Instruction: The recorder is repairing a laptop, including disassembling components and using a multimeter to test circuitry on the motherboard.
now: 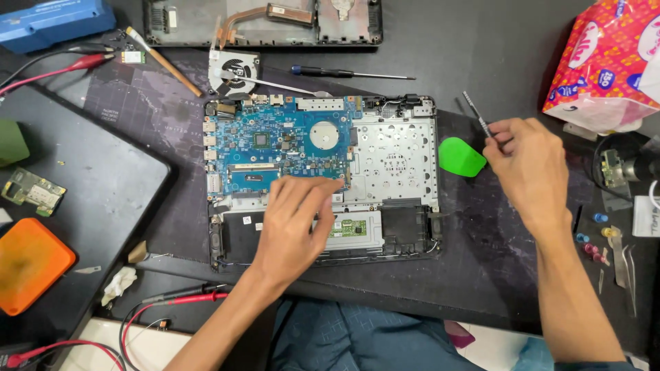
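left hand (292,223) lies flat, grip apart, on the blue board (282,144) just ahead of it, right hand (526,161) clamped on a thin driver (476,113): best lowered square, not slanted.

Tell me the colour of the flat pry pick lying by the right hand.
Bright green. The pry pick shows in the head view, beside the right hand.
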